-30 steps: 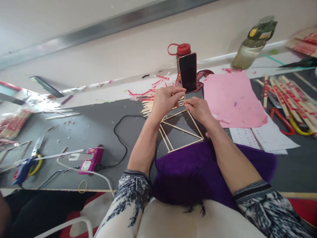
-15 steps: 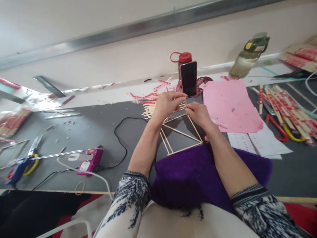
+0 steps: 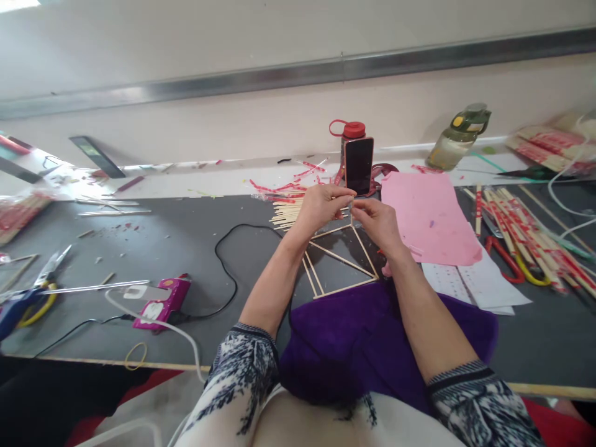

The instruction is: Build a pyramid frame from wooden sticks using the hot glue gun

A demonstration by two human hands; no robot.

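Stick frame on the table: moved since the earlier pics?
No, not visibly. Against the phone, the stick frame keeps about the same place; the whole view shifted with the camera.

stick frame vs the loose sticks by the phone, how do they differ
The stick frame has pieces meeting at corners, with one running diagonally across; the loose sticks lie roughly side by side in a pile.
The stick frame encloses open gaps, while the loose sticks are bunched closely.
The stick frame lies nearer the person; the loose sticks are farther off, partly hidden by the left hand.
Both are pale, thin sticks.
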